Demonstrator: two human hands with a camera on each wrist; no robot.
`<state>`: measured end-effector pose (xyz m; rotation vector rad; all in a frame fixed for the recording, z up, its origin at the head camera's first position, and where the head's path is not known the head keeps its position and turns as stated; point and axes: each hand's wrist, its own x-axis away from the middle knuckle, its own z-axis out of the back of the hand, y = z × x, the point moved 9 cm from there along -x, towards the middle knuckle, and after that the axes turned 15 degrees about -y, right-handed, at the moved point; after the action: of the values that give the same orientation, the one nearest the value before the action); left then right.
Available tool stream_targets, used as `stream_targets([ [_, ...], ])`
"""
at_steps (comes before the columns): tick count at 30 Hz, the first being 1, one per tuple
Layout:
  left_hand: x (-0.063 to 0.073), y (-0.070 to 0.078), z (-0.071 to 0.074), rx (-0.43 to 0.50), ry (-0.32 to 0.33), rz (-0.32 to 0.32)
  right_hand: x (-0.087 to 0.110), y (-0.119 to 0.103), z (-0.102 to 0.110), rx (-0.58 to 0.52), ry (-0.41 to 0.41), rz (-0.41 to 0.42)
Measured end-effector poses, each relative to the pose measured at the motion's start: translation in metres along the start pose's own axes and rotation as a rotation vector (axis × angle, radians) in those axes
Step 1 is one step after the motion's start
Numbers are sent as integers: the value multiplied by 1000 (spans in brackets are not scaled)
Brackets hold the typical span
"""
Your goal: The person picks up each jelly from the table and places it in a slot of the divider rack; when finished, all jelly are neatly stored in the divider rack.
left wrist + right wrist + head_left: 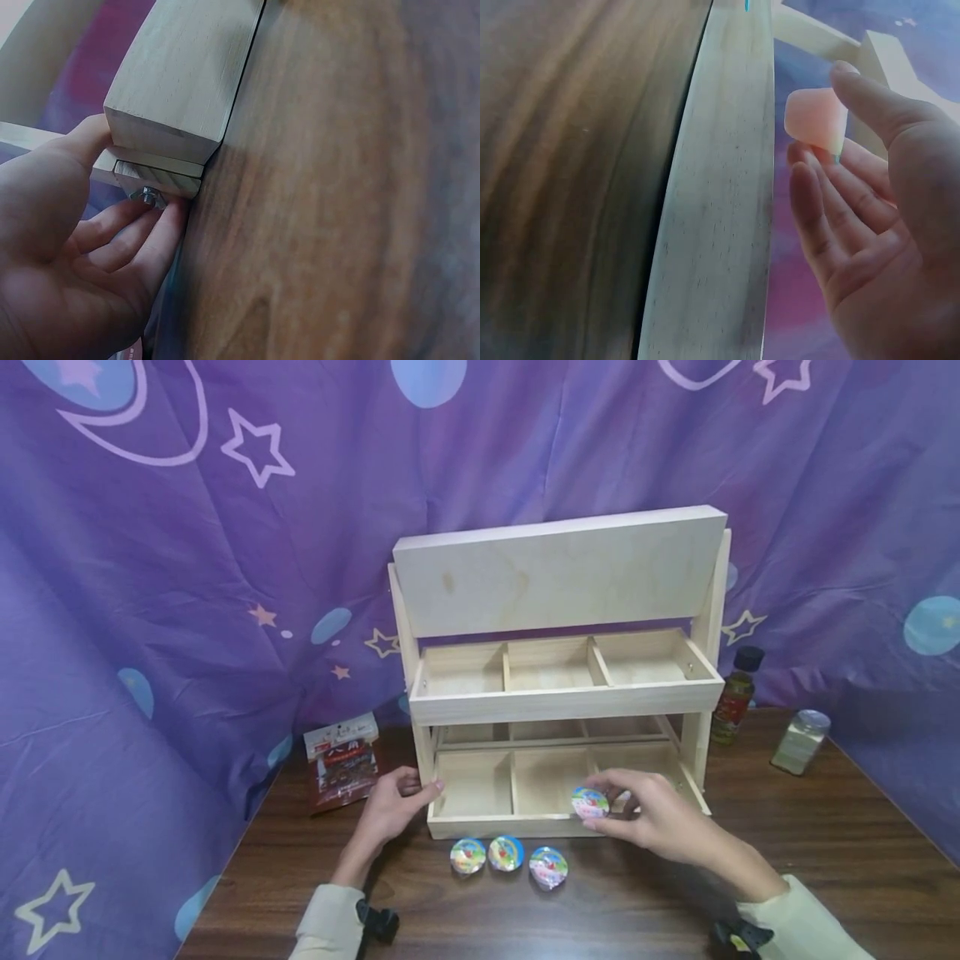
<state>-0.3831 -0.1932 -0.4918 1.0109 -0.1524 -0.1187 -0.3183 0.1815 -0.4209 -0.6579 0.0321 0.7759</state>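
My right hand [660,820] pinches a small jelly cup [590,802] between thumb and fingers, just above the front board of the lower tray. In the right wrist view the cup's pink body [814,116] shows between the thumb and the fingers. My left hand [392,807] grips the lower left corner of the wooden rack [555,583]; in the left wrist view the thumb lies on one side of it and the fingers by a wing-nut bolt [148,196]. Three jelly cups, a left one [468,856], a middle one [506,853] and a right one [548,867], lie lids up before the rack.
A red spice packet [345,766] lies left of the rack. To the right stand a dark-capped bottle [735,697] and a clear jar [800,743]. The rack's upper tray [562,703] overhangs the back of the lower one, and a purple curtain [480,452] hangs behind.
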Motion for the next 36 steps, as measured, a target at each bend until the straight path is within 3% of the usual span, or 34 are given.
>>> stream_targets([
  [12,2,4,0,46,-15,-33,-25,26,-1,97,-48,-131],
  [22,1,1,0,45,-22,-9,-42,38,-14,258,-114,-83],
  [36,1,3,0,39,-28,-20,-48,33,-16,310,-162,-47],
])
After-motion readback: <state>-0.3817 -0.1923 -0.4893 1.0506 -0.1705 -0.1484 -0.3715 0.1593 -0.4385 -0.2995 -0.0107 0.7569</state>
